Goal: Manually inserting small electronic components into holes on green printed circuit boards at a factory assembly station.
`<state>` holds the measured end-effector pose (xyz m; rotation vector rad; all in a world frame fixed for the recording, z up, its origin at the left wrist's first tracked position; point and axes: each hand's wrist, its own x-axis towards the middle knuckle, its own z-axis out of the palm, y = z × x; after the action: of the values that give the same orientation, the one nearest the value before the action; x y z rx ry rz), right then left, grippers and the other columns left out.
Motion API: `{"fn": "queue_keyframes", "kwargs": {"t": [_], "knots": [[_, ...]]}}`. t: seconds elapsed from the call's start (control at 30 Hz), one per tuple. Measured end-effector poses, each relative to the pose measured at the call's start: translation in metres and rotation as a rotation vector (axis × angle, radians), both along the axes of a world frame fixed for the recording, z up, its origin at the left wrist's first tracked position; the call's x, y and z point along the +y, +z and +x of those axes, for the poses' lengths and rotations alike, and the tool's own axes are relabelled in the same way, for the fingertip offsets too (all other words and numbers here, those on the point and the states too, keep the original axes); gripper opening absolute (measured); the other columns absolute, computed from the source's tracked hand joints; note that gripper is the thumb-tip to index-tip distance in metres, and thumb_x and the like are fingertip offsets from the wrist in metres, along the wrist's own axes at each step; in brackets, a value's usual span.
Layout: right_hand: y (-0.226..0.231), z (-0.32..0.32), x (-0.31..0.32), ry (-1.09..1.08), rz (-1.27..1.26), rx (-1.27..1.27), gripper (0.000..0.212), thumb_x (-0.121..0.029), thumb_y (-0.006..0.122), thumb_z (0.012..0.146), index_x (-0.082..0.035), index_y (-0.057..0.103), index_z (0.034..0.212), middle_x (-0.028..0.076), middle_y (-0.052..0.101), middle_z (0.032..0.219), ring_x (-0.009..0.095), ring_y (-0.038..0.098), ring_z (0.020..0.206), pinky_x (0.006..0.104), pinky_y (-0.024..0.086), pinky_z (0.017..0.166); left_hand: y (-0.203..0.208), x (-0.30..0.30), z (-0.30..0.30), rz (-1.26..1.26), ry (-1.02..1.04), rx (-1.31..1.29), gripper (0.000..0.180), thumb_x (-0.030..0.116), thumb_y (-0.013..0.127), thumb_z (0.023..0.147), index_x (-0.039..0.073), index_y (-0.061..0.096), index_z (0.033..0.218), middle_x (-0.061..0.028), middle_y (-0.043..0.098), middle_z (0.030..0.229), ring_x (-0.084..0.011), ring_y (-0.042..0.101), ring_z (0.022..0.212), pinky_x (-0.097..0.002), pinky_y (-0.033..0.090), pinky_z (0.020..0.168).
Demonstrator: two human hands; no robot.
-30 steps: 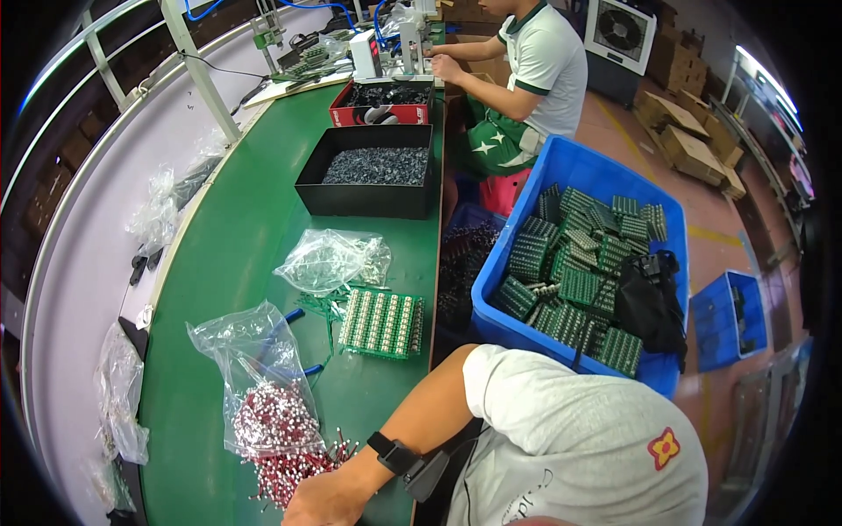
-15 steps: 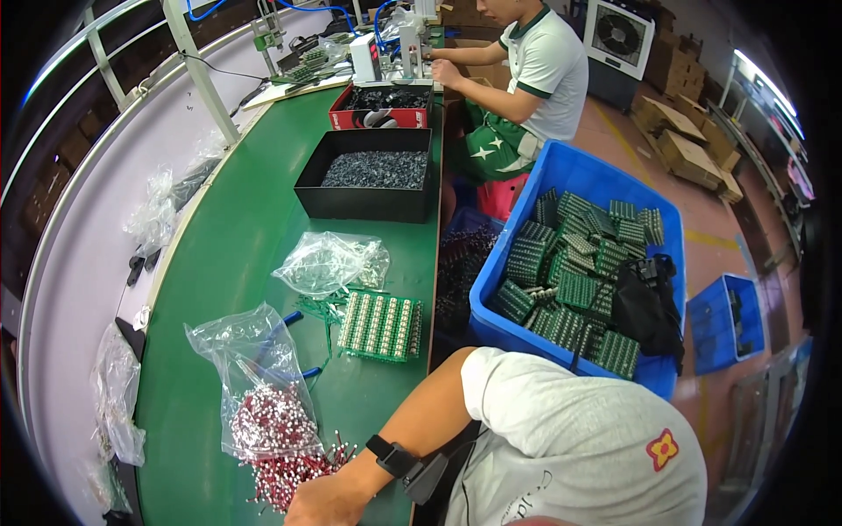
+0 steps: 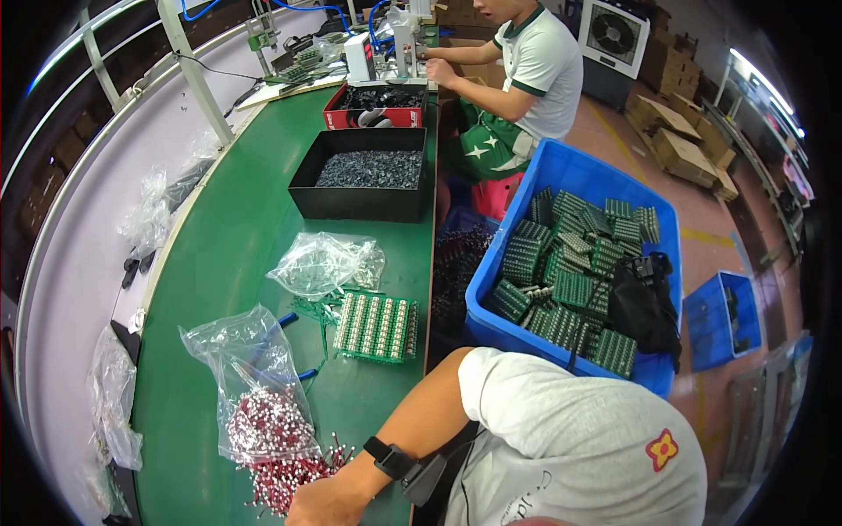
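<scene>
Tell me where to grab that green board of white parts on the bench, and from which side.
Grip the green board by its two long outer edges, coming straight down from above. It lies flat on the green bench with rows of white parts standing on top, so only the rim looks free. Its right edge, near the bench edge, looks clearest; a clear bag and green wires crowd its left.

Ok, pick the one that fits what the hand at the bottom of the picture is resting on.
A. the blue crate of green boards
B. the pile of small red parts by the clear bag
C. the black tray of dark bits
B: the hand lies at the pile of small red parts spilling from the clear bag on the green table.
</scene>
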<state>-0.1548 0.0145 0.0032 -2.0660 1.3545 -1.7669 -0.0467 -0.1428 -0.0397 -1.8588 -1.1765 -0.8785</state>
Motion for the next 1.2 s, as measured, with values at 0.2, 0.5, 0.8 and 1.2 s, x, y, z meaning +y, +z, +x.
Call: {"fn": "queue_keyframes", "kwargs": {"t": [0.2,0.5,0.8,1.2], "knots": [[-0.006,-0.004,-0.002,0.001,0.026,-0.013,0.008,-0.009,0.057,0.079,-0.005,0.056,0.086,0.013,0.061,0.071,0.038,0.062,0.068,0.0472,0.048,0.059,0.032,0.093,0.027,0.96,0.458,-0.853,0.042,0.023,0.055,0.086,0.006,0.056,0.124,-0.0219,0.052,0.133,-0.0342,0.054,0.117,-0.0455,0.045,0.097],[-0.001,0.002,-0.001,0.035,-0.001,-0.016,0.007,-0.008,0.058,0.079,-0.005,0.056,0.085,0.013,0.061,0.07,0.037,0.062,0.069,0.0465,0.047,0.059,0.016,0.041,0.032,0.005,-0.016,-0.663,0.066,0.025,0.058,0.077,0.006,0.049,0.139,-0.0169,0.056,0.127,-0.0296,0.055,0.113,-0.0408,0.042,0.096],[-0.005,0.002,-0.003,0.007,-0.007,-0.001,0.007,-0.01,0.058,0.079,-0.006,0.058,0.084,0.013,0.062,0.071,0.038,0.062,0.069,0.0479,0.047,0.06,0.064,0.146,0.049,1.736,0.966,-1.282,0.067,0.025,0.058,0.076,0.006,0.049,0.139,-0.0166,0.056,0.124,-0.0301,0.054,0.114,-0.0406,0.041,0.098],[-0.008,0.004,-0.001,0.0,0.041,0.021,0.008,-0.011,0.058,0.079,-0.006,0.06,0.085,0.013,0.064,0.074,0.037,0.063,0.071,0.0486,0.049,0.061,0.076,0.158,0.04,1.736,1.044,-1.223,0.059,0.028,0.058,0.077,0.0,0.056,0.13,-0.0169,0.059,0.12,-0.0294,0.055,0.113,-0.0408,0.042,0.097]]}}
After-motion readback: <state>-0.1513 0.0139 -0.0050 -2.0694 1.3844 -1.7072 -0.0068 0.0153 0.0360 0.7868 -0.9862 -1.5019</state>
